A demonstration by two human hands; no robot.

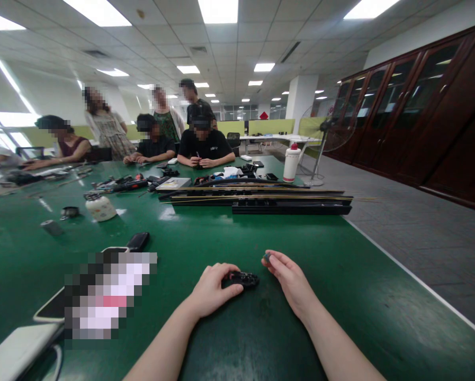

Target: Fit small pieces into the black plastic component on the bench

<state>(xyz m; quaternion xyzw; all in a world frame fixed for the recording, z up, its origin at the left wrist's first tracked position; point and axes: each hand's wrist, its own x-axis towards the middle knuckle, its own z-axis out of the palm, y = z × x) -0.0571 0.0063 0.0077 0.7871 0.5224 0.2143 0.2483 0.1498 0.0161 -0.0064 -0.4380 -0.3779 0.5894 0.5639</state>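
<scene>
A small black device point(245, 280) with an uneven top, its inner parts seemingly exposed, lies on the green table; its shape resembles an opened computer mouse. My left hand point(214, 286) grips its left end, with the thumb on the near side and the fingers over the far side. To the right, apart from the device, my right hand point(287, 275) is raised a little above the table. Between its thumb and fingertips it pinches a small grey-blue piece point(266, 257), too small to name.
Long black rails point(293, 209) with thin rods lie across the table ahead. Leftward are a tablet point(50, 307), a black phone point(138, 241), a white jar point(100, 207) and a grey cylinder point(52, 227). A white bottle point(291, 164) stands farther back. Several people sit or stand beyond.
</scene>
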